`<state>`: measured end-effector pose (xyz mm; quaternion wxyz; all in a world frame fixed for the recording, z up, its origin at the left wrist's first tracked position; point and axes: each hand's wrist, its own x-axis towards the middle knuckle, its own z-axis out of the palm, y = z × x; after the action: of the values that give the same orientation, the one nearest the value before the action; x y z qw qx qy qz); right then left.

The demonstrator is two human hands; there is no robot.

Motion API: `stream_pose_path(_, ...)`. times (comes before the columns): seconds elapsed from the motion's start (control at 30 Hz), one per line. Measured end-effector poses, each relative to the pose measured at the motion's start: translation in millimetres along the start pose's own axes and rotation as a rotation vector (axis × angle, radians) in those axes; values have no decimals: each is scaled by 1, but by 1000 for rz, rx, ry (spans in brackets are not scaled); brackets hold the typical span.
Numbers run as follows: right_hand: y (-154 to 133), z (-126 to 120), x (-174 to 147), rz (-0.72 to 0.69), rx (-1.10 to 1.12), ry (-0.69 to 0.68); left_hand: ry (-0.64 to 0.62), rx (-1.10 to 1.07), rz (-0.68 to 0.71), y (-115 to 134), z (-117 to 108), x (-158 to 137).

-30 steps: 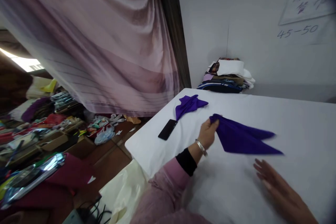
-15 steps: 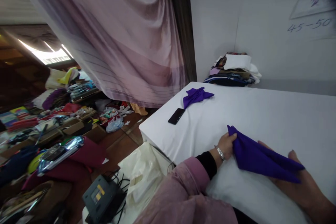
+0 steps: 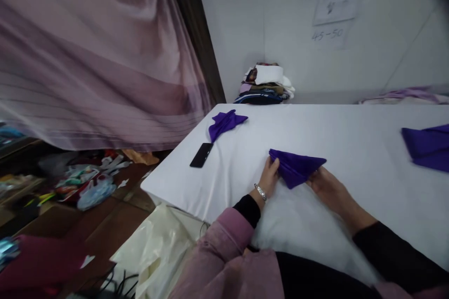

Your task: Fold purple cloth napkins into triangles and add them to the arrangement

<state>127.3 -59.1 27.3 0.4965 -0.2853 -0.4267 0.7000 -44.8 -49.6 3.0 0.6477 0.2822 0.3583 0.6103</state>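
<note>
Now: clock directions taken from the held cloth (image 3: 296, 168), 12 towards the wall (image 3: 238, 23). Cloth is purple, folded, gathered at its left corner, with one point out to 3 and another down at 6. It is over the near part of the white table (image 3: 351, 133); whether it touches the top cannot be told.

Left hand (image 3: 268, 180), at 8: grasping the gathered corner, thumb on top. Right hand (image 3: 328, 189), at 4: in contact under the right point; fingertips partly hidden, so pinching or merely supporting cannot be told.

Change: 1.0 s ago the left hand alone held the cloth, two long points trailing right, with the right hand free and spread. At 0.5 s ago the right hand lay beneath those points. The cloth now looks shorter and more compact. The view has swung right, bringing in a third cloth (image 3: 428, 147), purple, at 3.

Second cloth (image 3: 225, 124), purple, lies crumpled at 10, as before. Phone (image 3: 201, 155), between 9 and 10, just beside its lower tip. Clothes pile (image 3: 264, 88), between 11 and 12.

Writing: sheet (image 3: 336, 4) on the wall, between 12 and 1. Handwritten "45-50" legible below; larger characters above blurred.
</note>
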Motion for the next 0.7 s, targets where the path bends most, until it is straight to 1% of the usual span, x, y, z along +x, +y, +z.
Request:
stream_pose_path(0.07,3,4,-1,-40,-120,50,-44,23,43,4,3,-2)
stream_pose_path(0.13,6,5,-2,-39,-215,125,-51,59,75,9,3,-2)
stream_pose_path(0.2,4,2,-1,-19,-249,194,-63,107,48,13,0,0)
stream_pose_path(0.33,-10,-18,4,-61,-192,341,-96,99,-96,16,-13,5)
stream_pose_path(0.4,-17,-33,7,-58,-135,406,-91,76,-130,15,-18,6)
stream_pose_path(0.47,-20,-48,8,-25,-93,453,-67,76,-136,13,-20,7)
stream_pose_path(0.57,-19,-65,8,18,-87,490,-26,140,-120,9,-18,8)
stream_pose_path(0.7,-15,-73,8,25,-116,467,-10,282,-77,4,-14,7)
